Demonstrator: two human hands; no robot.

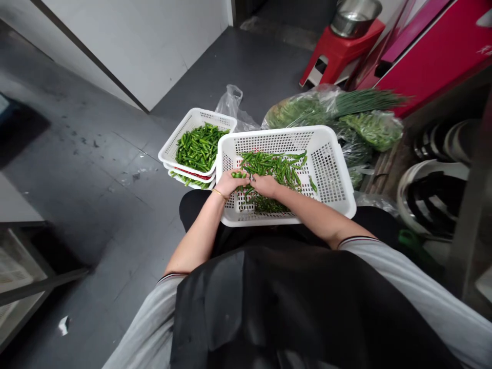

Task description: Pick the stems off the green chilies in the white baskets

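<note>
A large white perforated basket rests across my lap. Inside it lie green chili peppers, with a heap of small dark green stems along the near side. My left hand is closed around several green chilies at the basket's left side. Fingertips of my right hand meet the left hand's fingers in a pinch; what they grip is too small to make out. Left of the big basket, a smaller white basket holds many green chilies and sits on other baskets, with red and green peppers showing between them.
Bagged green vegetables and a clear plastic bag lie beyond the baskets. A red stool carries a metal pot. Stacked pans stand on a shelf at right. A white panel rises ahead on the left.
</note>
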